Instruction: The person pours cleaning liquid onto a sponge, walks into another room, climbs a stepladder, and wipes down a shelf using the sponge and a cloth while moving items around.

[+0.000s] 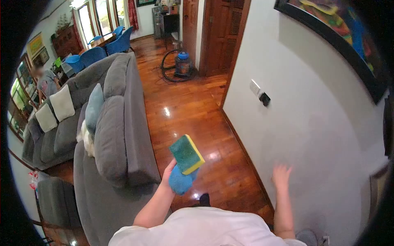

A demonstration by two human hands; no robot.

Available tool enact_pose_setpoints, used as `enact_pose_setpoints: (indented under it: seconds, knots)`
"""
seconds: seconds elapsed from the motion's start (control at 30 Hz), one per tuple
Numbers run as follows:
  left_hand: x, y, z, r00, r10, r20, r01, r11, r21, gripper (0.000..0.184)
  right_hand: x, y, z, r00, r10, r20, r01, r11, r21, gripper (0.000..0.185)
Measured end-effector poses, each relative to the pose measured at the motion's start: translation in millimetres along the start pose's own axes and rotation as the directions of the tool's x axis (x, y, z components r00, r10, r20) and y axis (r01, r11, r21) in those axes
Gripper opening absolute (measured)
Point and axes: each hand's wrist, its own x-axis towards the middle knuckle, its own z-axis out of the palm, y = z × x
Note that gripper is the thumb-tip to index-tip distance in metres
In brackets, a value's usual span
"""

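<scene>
Left hand (168,171), fingers partly hidden, grips blue cloth (179,183) and sponge (183,155) above floor (197,100); right hand (281,176) loosely spread, seemingly empty, near wall (295,131). Firm hold should stop sponge slipping.

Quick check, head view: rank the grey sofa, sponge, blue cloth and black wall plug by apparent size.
1. Grey sofa
2. Sponge and blue cloth: too close to rank, the cloth seems partly hidden
3. Black wall plug

Painting (349,30) cropped (above), left hand (168,169) half-hidden
</scene>
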Motion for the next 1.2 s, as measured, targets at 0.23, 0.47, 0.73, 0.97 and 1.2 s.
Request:
enact_pose_setpoints:
  seconds: [0.23,0.47,0.73,0.97,1.2]
  knots:
    - [177,85,52,0.998,-0.036,-0.059,0.045,0.986,0.158,0.045,17,-68,205,0.395,-0.511,0.763,-0.337,0.692,0.638,0.059]
    - [344,170,52,0.995,0.095,-0.017,-0.094,0.993,0.075,0.046,279,-116,214,0.342,-0.631,0.696,-0.194,0.677,0.71,0.052]
    - [467,304,89,0.877,0.422,-0.228,-0.376,0.9,0.22,0.048,756,-261,35,0.936,-0.351,-0.034,0.171,0.368,0.914,0.047]
    - [641,441,40,0.912,0.22,-0.347,-0.145,0.963,0.229,0.046,885,-355,-147,0.743,-0.627,-0.235,0.37,0.093,0.924,0.041]
    - [892,515,94,0.936,-0.197,-0.291,0.3,0.877,0.374,0.043,896,-352,-9,0.77,-0.529,0.357,-0.31,0.179,0.934,0.058]
